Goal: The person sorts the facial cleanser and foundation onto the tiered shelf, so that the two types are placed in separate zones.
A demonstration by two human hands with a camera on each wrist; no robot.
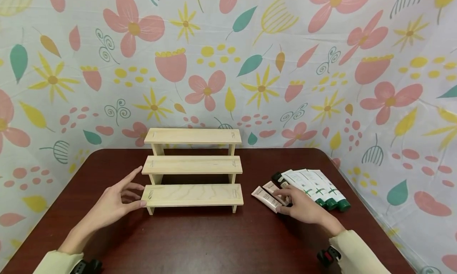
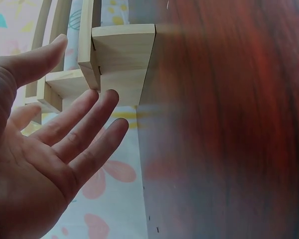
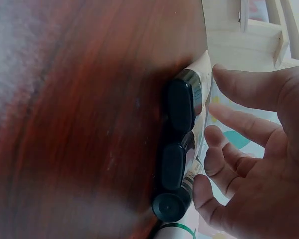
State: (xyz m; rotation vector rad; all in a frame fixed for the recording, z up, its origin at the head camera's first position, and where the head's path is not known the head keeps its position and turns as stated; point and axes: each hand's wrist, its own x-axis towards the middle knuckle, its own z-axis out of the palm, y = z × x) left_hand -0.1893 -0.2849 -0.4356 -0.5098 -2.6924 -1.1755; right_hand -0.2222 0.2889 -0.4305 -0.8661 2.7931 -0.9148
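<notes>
A three-step wooden display rack (image 1: 192, 194) stands on the table. My left hand (image 1: 110, 202) is beside its left end, fingers spread and the thumb tip at the edge of the lowest step; whether they touch is unclear. On the right lies a pale pink BB cream tube (image 1: 265, 198), with a second similar tube (image 1: 270, 186) beside it, partly hidden by my fingers. My right hand (image 1: 303, 204) is over these tubes, its fingers loosely bent and the thumb close to the first tube's cap end. Black caps (image 3: 180, 104) show in the right wrist view.
Several white tubes with green caps (image 1: 331, 203) lie side by side right of my right hand. A black-ended tube (image 1: 276, 177) lies between them and the pink ones. The dark red table (image 1: 200, 242) ends at a flower-patterned cloth (image 1: 264, 67) behind.
</notes>
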